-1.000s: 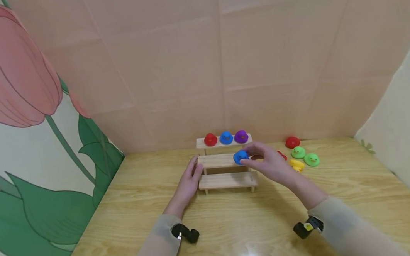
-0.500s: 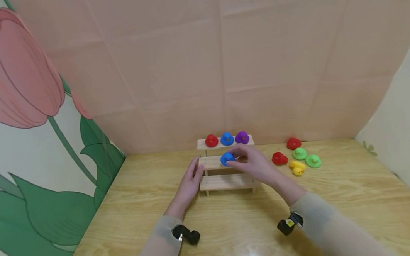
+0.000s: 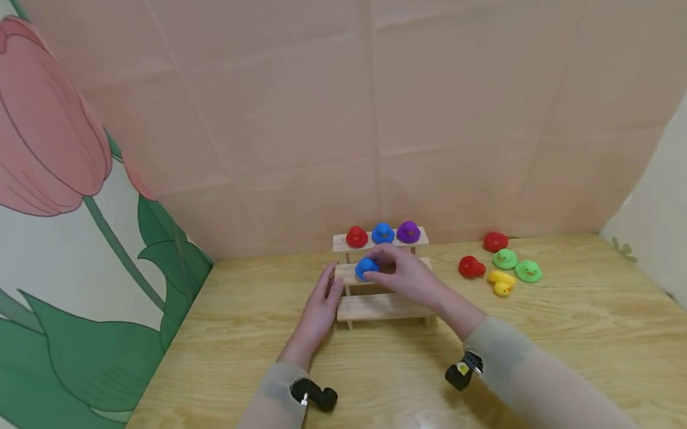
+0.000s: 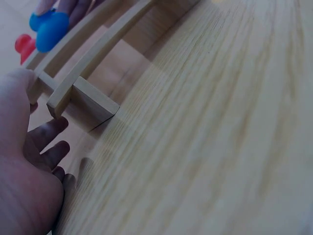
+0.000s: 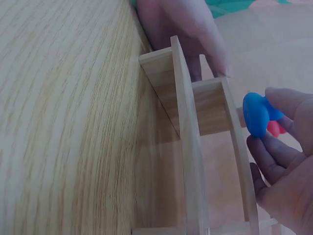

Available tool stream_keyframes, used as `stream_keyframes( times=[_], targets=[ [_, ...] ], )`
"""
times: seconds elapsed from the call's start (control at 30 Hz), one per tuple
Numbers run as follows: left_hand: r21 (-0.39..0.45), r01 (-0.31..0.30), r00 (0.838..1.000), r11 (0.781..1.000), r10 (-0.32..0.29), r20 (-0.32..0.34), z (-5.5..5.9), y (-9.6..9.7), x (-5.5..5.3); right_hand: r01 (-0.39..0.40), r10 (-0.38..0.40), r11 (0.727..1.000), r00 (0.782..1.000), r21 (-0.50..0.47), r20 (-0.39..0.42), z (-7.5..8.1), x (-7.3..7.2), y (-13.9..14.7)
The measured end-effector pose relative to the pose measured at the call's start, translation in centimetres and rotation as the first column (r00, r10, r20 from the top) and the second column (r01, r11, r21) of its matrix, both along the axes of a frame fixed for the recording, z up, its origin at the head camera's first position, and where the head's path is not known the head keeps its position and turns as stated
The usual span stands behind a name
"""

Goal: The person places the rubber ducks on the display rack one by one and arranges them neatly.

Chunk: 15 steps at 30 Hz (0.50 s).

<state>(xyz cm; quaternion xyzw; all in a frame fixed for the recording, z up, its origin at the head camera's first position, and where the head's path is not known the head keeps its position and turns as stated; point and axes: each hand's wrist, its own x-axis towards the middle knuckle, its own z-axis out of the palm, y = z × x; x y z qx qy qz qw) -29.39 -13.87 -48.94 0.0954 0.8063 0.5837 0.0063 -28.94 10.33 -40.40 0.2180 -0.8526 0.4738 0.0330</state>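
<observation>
A three-tiered wooden stand (image 3: 366, 308) stands on the table. My left hand (image 3: 320, 304) holds its left end, with the thumb at the end of the middle tier and the other fingers beside the stand. My right hand (image 3: 408, 277) pinches a blue rubber duck (image 3: 366, 269) between thumb and fingers at the left part of the middle tier. In the right wrist view this blue duck (image 5: 256, 115) is close to the tier; whether it touches the wood I cannot tell. On the top tier sit a red duck (image 3: 356, 237), another blue duck (image 3: 383, 233) and a purple duck (image 3: 408, 232).
To the right of the stand, loose ducks lie on the wood-grain table (image 3: 254, 297): a red duck (image 3: 471, 267), a farther red duck (image 3: 495, 242), green ducks (image 3: 528, 271) and a yellow duck (image 3: 502, 282) on its side. A pinkish wall covering (image 3: 293, 146) rises behind.
My right hand has carried the blue duck leftward along the middle tier, from its right part to its left. My left hand stays at the stand's end.
</observation>
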Motion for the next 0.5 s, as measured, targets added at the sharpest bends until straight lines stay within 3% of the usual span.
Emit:
stream_keyframes(
  times=[0.5],
  targets=[
    [0.0,0.009,1.0,1.0,-0.009,-0.029,0.1,-0.1,0.1,0.006,-0.005,1.0,1.0,0.011,-0.029,-0.7,-0.7,-1.3]
  ],
)
